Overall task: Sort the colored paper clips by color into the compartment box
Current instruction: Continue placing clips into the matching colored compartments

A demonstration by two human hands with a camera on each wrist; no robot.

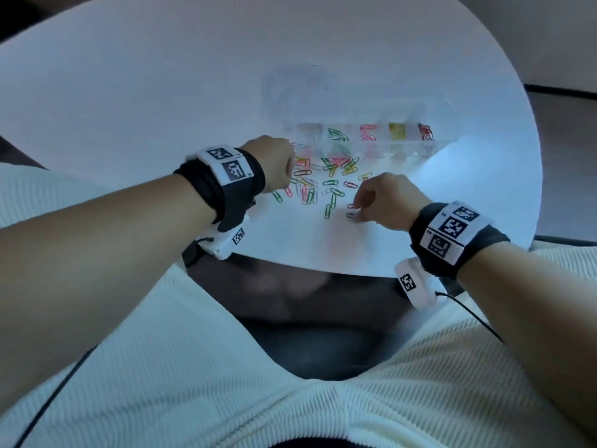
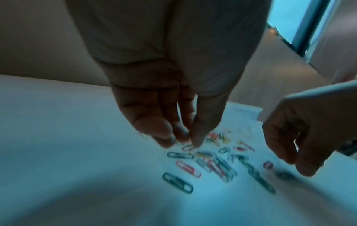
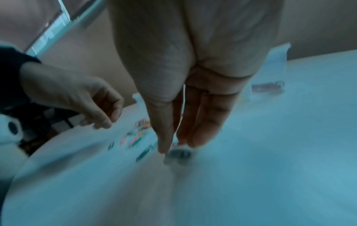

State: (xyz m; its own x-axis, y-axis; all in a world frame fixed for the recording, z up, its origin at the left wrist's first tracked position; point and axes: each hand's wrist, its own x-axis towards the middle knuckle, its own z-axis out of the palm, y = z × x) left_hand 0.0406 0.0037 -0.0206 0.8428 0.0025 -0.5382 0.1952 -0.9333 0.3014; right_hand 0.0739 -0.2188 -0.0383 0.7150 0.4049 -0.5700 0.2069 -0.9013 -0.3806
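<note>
Loose paper clips (image 1: 323, 179) in green, pink, red and yellow lie scattered mid-table. Behind them stands the clear compartment box (image 1: 410, 150), holding green, pink, yellow and red clips in separate cells. My left hand (image 1: 281, 169) hovers over the left side of the pile. In the left wrist view its bunched thumb and fingers (image 2: 185, 140) pinch the end of a red clip (image 2: 188, 148) that lies on the table. My right hand (image 1: 361, 211) reaches down at the pile's near right edge, thumb and fingers (image 3: 173, 146) closing on a blurred green clip (image 3: 178, 153) on the table.
The round white table (image 1: 161, 108) has its near edge just behind my wrists, with my lap in pale ribbed fabric below it. A faint clear lid or sheet (image 1: 290, 88) lies behind the box. A separate red clip (image 1: 350, 205) sits by my right fingers.
</note>
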